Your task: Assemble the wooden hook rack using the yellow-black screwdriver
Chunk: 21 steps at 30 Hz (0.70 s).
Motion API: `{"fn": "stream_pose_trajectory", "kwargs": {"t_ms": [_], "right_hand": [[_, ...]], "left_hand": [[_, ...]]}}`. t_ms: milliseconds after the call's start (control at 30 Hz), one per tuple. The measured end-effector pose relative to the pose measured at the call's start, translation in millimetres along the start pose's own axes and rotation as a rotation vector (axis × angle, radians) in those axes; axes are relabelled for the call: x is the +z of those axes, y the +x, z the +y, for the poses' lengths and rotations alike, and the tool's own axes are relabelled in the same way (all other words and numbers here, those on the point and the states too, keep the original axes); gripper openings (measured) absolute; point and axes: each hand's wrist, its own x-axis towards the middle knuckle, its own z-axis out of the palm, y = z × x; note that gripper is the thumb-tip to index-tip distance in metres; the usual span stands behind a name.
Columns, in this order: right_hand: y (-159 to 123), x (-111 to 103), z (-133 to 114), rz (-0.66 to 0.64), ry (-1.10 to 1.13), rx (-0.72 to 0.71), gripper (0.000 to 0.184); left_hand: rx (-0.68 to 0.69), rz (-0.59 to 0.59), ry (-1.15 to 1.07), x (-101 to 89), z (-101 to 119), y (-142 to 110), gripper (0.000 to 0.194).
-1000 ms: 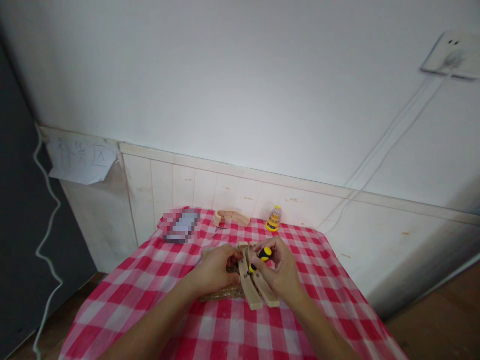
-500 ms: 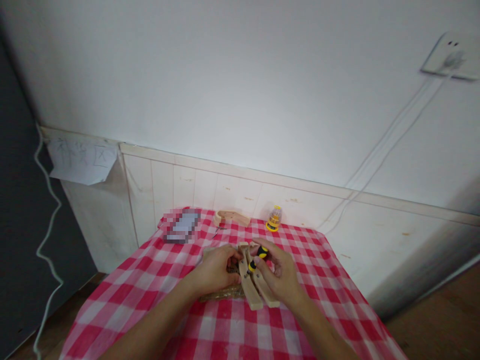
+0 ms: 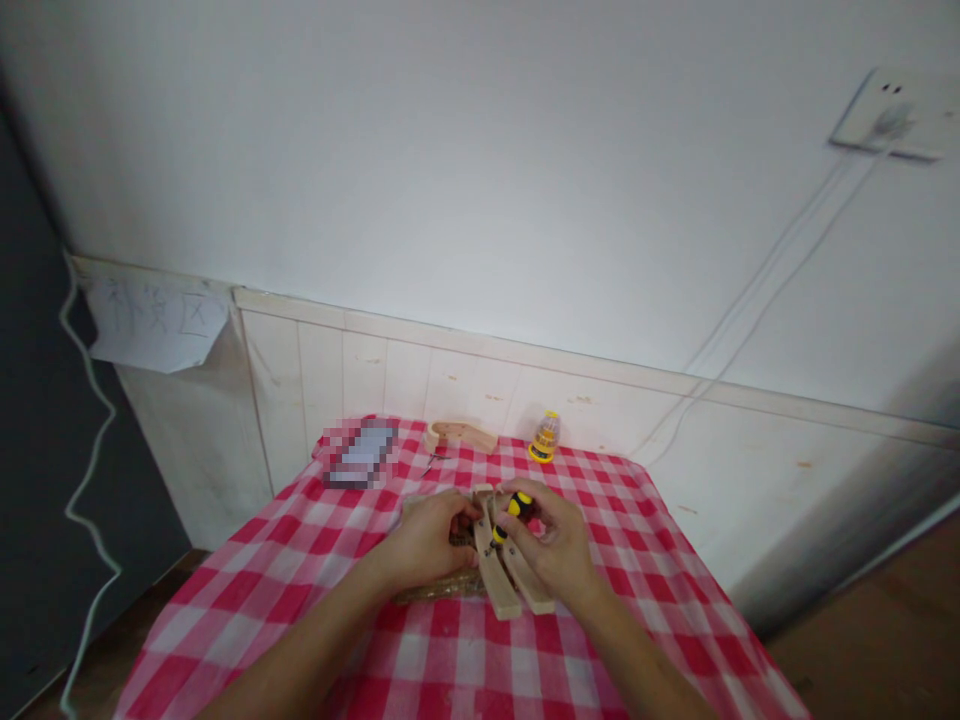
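My right hand [image 3: 559, 540] grips a yellow-and-black screwdriver [image 3: 515, 508], tip down at the left of two wooden pieces [image 3: 496, 583] over the checked tablecloth [image 3: 420, 655]. My left hand [image 3: 427, 538] curls against that piece; whether it grips, I cannot tell.

**Small work corner in a plain indoor room**

A desk [image 3: 465, 665] under a red-and-white checked cloth [image 3: 652, 590] stands against a white wall [image 3: 487, 200] with pale, marked panelling [image 3: 364, 385] low down. A socket [image 3: 889, 115] with cables [image 3: 757, 285] is on the right; a handwritten paper [image 3: 161, 325] hangs on the left. The cloth looks homely, the screwdriver [image 3: 519, 504] and wooden pieces [image 3: 499, 590] workshop-like; which it is cannot be told.
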Motion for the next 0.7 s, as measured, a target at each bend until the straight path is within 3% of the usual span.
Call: {"fn": "stream_pose_trajectory", "kwargs": {"t_ms": [267, 500, 600, 700], "right_hand": [[-3, 3, 5, 0.043, -0.022, 0.006, 0.017], [9, -4, 22, 0.474, 0.277, 0.307, 0.043], [13, -5, 42, 0.541, 0.391, 0.444, 0.05], [11, -2, 63, 0.58, 0.384, 0.489, 0.043]], "left_hand": [[0.003, -0.012, -0.044, 1.0, -2, 0, 0.037], [0.027, -0.027, -0.045, 4.2, -11, 3, 0.042], [0.039, -0.025, -0.032, 0.7, -12, 3, 0.045], [0.116, 0.003, -0.018, -4.2, -15, 2, 0.058]]}}
